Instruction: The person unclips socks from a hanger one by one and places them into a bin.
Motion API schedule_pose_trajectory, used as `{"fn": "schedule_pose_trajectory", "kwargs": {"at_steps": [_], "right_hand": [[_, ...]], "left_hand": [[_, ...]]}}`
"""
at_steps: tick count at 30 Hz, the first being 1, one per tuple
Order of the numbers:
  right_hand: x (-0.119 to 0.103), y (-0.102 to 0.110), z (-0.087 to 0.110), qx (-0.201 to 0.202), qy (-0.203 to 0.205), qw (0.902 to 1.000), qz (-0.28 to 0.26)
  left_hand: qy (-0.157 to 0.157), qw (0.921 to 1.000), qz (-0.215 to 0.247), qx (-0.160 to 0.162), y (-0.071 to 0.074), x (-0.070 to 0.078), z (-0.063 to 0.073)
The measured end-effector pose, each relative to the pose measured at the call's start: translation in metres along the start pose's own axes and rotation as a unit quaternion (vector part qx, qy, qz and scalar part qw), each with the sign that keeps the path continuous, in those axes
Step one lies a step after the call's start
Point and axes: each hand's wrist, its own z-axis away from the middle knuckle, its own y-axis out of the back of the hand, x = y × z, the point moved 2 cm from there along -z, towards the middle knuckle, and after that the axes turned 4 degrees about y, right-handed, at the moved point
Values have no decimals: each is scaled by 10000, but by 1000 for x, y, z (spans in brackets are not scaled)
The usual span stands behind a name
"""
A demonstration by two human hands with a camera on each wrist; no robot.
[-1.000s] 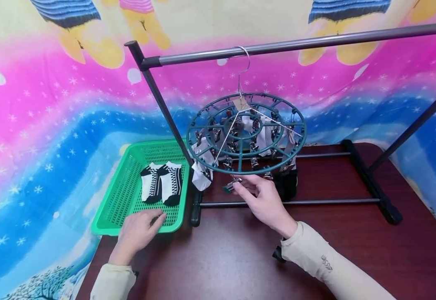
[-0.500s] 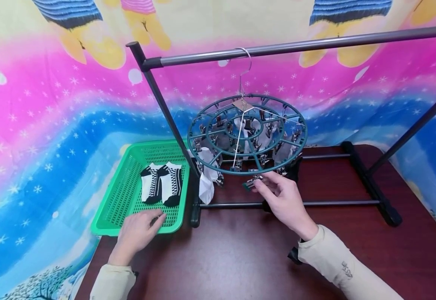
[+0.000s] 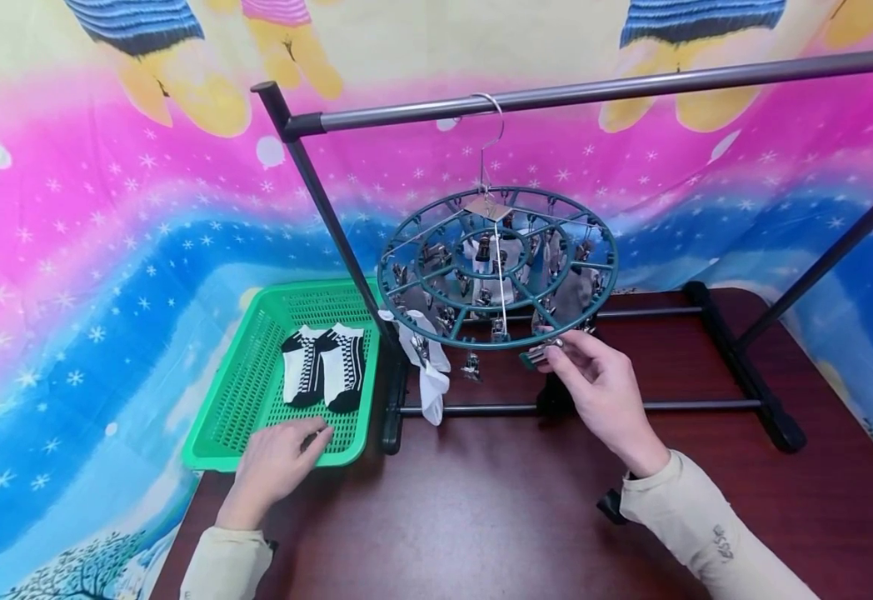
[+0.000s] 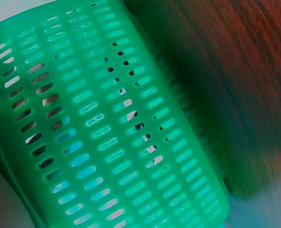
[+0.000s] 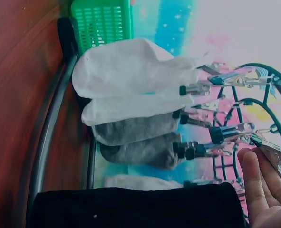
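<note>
One wide printed cloth, pink, blue and cream with snowflakes, fills the background. In front of it lies a dark reddish-brown table, shiny towards the near side. A dark metal rack stands on the table, and from its top bar a round green hanger with several rings hangs by a metal hook. Just beside the rack's left upright sits a green basket; its slotted side fills most of the left wrist view.

Two hands in cream sleeves reach in. The left hand is at the basket's near rim, its fingers loosely bent and holding nothing; I cannot tell whether it touches the rim. The right hand is raised at the hanger's front edge, to the right of its middle.

Black-and-white patterned socks, a pair, lie side by side in the basket. A white sock hangs at the hanger's left, and in the right wrist view grey socks hang near black cloth. Smallest is the metal clip with a green tip, just below the hanger's rim, pinched between the right thumb and fingers
</note>
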Motion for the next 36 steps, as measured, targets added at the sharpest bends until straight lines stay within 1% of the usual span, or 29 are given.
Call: {"fn": "schedule_pose_trajectory", "kwargs": {"at_steps": [8, 11, 21, 29, 36], "right_hand": [[1, 13, -4, 282, 40, 9991, 318], [3, 17, -6, 350, 46, 9985, 420], [8, 31, -17, 504, -50, 9966, 656], [16, 42, -20, 504, -257, 9961, 670], [21, 49, -28, 577, -210, 9969, 489]], "left_hand": [[68, 10000, -22, -59, -1, -1, -1], [105, 9999, -47, -80, -2, -2, -1], [80, 10000, -48, -30, -2, -2, -2], [117, 9999, -41, -85, -2, -3, -1], [73, 10000, -16, -47, -2, -3, -1]]}}
